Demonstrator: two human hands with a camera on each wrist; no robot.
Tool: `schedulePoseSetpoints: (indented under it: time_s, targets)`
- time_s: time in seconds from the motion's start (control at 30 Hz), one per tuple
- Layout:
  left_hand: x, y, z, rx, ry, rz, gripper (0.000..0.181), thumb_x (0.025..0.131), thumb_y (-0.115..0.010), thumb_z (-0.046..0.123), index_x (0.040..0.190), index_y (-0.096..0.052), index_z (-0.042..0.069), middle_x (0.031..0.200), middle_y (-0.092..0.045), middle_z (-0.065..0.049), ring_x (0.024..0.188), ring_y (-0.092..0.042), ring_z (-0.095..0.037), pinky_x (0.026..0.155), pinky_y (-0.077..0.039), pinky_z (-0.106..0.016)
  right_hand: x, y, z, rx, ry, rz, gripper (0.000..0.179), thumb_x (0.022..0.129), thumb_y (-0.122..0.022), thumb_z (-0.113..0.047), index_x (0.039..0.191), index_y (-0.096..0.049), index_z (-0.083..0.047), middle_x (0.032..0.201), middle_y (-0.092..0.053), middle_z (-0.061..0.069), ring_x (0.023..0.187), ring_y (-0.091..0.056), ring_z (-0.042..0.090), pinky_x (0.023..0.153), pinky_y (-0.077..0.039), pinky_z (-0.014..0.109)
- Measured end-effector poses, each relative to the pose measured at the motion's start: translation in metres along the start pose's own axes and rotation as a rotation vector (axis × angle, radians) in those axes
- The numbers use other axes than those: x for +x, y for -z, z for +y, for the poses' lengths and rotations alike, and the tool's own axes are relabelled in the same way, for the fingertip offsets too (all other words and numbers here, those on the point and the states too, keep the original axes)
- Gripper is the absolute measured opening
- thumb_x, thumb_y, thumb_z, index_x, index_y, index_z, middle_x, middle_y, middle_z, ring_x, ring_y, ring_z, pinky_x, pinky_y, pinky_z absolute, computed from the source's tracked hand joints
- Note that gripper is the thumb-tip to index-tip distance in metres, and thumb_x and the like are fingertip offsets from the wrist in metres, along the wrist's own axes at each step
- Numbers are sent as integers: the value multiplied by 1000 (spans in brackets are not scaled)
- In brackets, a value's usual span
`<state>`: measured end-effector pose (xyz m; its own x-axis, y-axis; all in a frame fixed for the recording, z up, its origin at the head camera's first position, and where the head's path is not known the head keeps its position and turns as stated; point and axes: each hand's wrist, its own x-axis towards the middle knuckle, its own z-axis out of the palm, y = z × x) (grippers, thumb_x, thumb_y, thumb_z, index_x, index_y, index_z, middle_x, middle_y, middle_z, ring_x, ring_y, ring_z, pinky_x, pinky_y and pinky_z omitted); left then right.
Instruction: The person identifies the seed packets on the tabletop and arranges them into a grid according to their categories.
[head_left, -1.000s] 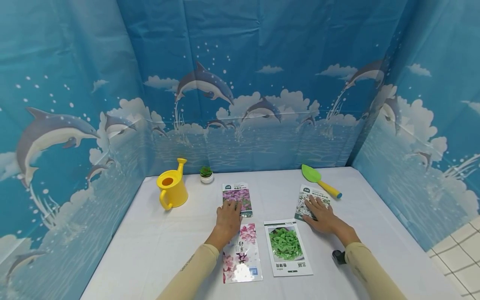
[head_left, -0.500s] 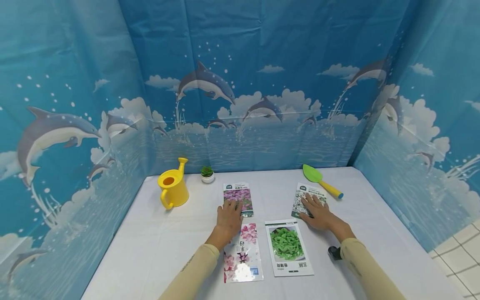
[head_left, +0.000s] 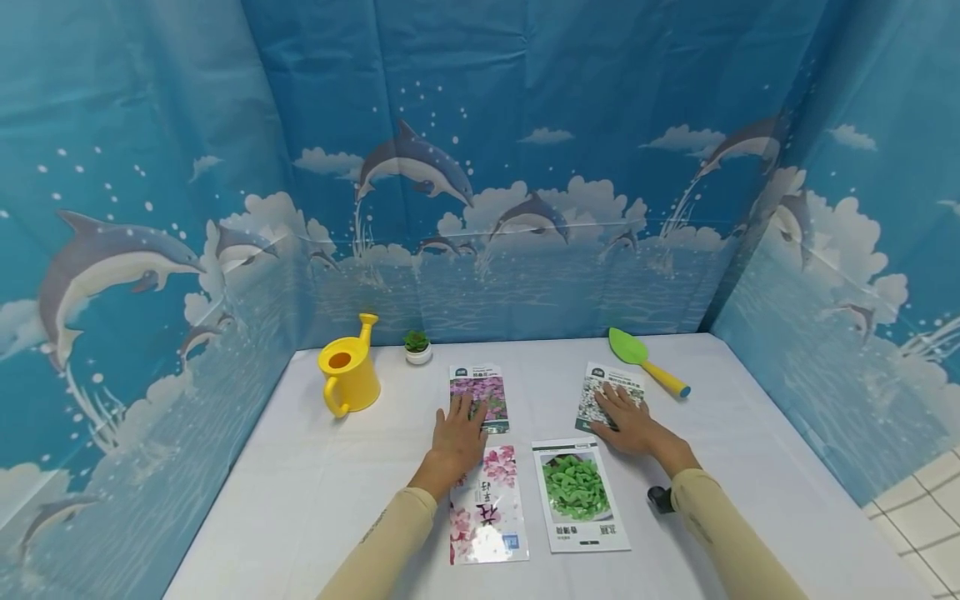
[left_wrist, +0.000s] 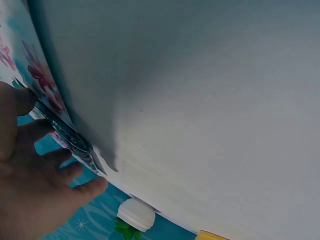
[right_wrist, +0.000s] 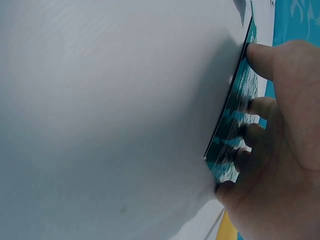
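My left hand [head_left: 456,435] rests with fingers stretched on the lower part of a seed packet with purple flowers [head_left: 489,390]. Under my right hand [head_left: 632,425] lies a seed packet with white flowers [head_left: 591,402], slightly tilted, its middle covered by the spread fingers. In the right wrist view, the thumb and fingertips touch the face of that white-flower packet [right_wrist: 227,125]. Nearer the front, a pink-blossom packet [head_left: 491,529] lies partly below my left wrist. To its right is a green-leaf seed packet [head_left: 576,487], apart from both hands.
A yellow watering can [head_left: 352,379] and a small potted plant [head_left: 417,348] stand at the back left. At the back right lies a green trowel [head_left: 651,365] with a yellow handle. A dolphin-print curtain [head_left: 480,275] borders the white table [head_left: 300,500].
My right hand has slid the white-flower packet to the left and slightly back, away from the trowel. The left hand stays on the purple-flower packet, its fingers a little straighter.
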<state>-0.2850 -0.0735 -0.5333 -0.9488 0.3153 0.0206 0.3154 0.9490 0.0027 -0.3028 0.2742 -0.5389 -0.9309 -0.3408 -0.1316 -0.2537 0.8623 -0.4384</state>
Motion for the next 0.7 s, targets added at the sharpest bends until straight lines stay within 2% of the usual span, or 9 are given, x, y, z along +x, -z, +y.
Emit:
schedulePoseSetpoints:
  time_s: [0.2, 0.43, 0.7]
  targets:
    - [-1, 1, -3, -57, -26, -19, 56, 113, -54, 34, 165, -46, 14, 173, -37, -14, 161, -32, -35, 124, -36, -63, 3, 0, -5, 8, 19, -4, 76, 113, -55, -38, 167, -27, 7, 174, -10, 35, 160, -4, 58, 122, -1, 81]
    - [-1, 2, -4, -121, -44, -30, 57, 114, -54, 31, 166, -44, 10, 174, -35, -16, 162, -30, -36, 125, -36, -58, 9, -2, -8, 8, 22, -15, 76, 113, -55, -39, 167, -27, 5, 175, -9, 34, 160, -3, 57, 122, -1, 81]
    - [-1, 3, -5, -185, -39, -35, 57, 113, -55, 29, 166, -43, 10, 174, -33, -16, 163, -28, -38, 124, -36, -61, 14, -2, -13, 1, 41, -25, 76, 113, -55, -40, 167, -27, 5, 175, -10, 33, 161, -4, 57, 122, -2, 81]
